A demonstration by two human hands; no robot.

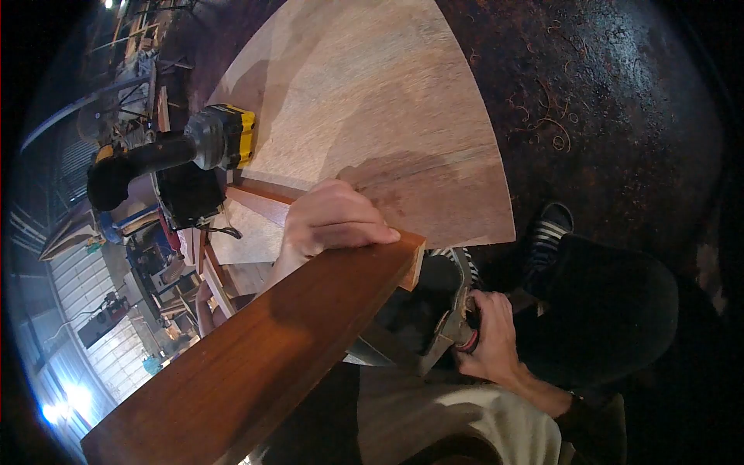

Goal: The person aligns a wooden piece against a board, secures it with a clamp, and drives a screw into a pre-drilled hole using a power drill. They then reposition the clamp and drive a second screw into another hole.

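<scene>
A reddish-brown wooden plank (pixel 256 349) runs from the lower left up to the middle, its pale end grain facing right. My left hand (pixel 333 221) is closed on the plank near that end, the thumb lying along its top. Below and right of the plank end, my right hand (pixel 492 341) wraps around the handle of what looks like a handsaw (pixel 446 329). Grey metal and a red inner edge show at the handle; most of the blade is in shadow or hidden. A pale plywood sheet (pixel 403 101) with a curved edge lies beyond my left hand.
A black and yellow cordless power tool (pixel 221 139) is at the plywood's left side. Several wooden pieces and tools clutter the left background. Curled shavings (pixel 554 128) lie on the dark floor (pixel 604 85). A striped shoe (pixel 550 229) shows at the right.
</scene>
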